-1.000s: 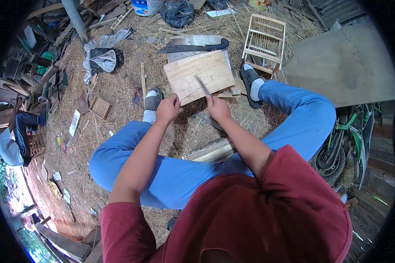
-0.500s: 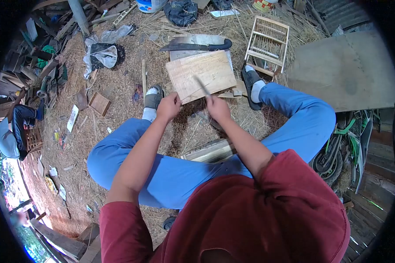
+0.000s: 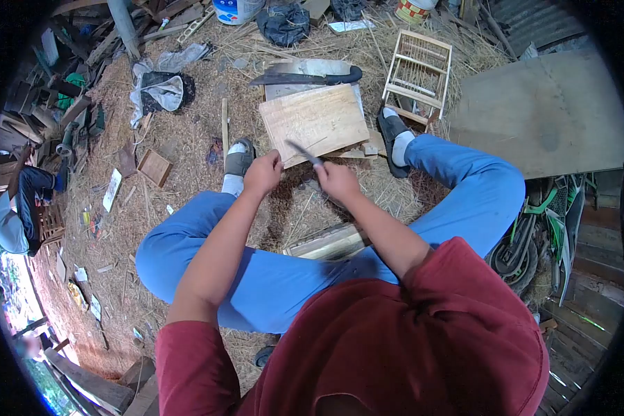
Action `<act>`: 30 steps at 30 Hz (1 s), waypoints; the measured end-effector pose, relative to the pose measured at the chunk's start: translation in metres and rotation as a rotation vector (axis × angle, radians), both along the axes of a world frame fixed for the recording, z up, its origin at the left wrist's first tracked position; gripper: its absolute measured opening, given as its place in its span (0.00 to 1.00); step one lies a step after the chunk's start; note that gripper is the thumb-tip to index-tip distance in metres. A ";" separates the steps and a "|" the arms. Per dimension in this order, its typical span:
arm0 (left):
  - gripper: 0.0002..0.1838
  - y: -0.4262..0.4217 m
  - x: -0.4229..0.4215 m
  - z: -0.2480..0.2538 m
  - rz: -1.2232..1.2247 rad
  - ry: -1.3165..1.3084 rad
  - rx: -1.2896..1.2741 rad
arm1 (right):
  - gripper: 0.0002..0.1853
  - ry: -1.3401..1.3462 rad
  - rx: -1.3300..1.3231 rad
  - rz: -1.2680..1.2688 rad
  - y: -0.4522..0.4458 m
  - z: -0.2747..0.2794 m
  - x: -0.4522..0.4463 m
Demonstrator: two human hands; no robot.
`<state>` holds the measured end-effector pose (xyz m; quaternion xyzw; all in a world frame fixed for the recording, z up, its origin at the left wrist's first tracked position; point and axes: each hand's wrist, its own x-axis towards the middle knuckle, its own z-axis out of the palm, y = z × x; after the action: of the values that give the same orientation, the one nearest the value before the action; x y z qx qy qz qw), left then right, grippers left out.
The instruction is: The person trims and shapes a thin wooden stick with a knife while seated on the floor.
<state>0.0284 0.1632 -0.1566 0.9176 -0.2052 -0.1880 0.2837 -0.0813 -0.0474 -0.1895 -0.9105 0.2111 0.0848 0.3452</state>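
My right hand (image 3: pixel 340 182) grips a knife (image 3: pixel 302 152), its narrow blade pointing up and left over the near edge of a pale wooden board (image 3: pixel 315 123). Beside it, at the board's near left corner, my left hand (image 3: pixel 263 173) is closed in a pinch on what looks like a thin stick; most of it is too fine to make out. The board lies tilted on the ground between my feet. Just beyond it rests a large dark-bladed machete (image 3: pixel 305 78) with a black handle.
A wooden frame with thin bars (image 3: pixel 417 75) stands by my right foot. A small wooden tray (image 3: pixel 154 168) lies at left. A large flat panel (image 3: pixel 541 114) and a motorbike (image 3: pixel 527 243) are on the right. Another person (image 3: pixel 21 208) sits at far left.
The knife and my right hand have moved left and slightly toward me, closer to my left hand. My left hand stays near the board's corner. The view has shifted slightly.
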 end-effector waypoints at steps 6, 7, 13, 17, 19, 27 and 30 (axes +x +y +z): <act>0.10 0.001 0.003 0.001 -0.029 -0.013 0.045 | 0.28 -0.025 -0.066 0.032 -0.003 -0.006 -0.001; 0.10 0.001 0.003 0.002 -0.033 0.009 0.076 | 0.28 -0.026 -0.068 0.032 -0.008 -0.005 0.000; 0.10 0.000 0.002 0.004 -0.024 0.002 0.080 | 0.28 0.056 -0.110 0.094 0.002 0.017 -0.001; 0.10 0.000 0.001 0.006 -0.028 -0.019 0.090 | 0.29 -0.046 -0.018 -0.196 -0.020 -0.013 0.011; 0.10 -0.001 -0.001 0.007 -0.026 -0.022 0.081 | 0.29 -0.055 -0.030 -0.185 -0.014 -0.006 0.006; 0.10 0.000 -0.003 0.006 -0.031 -0.038 0.072 | 0.29 -0.024 -0.013 -0.156 -0.003 0.000 0.008; 0.10 -0.001 -0.002 0.007 -0.038 -0.052 0.076 | 0.29 0.046 -0.111 0.034 -0.001 0.015 0.002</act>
<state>0.0265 0.1621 -0.1496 0.9282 -0.2228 -0.1770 0.2397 -0.0790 -0.0480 -0.1747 -0.9296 0.2077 0.0999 0.2877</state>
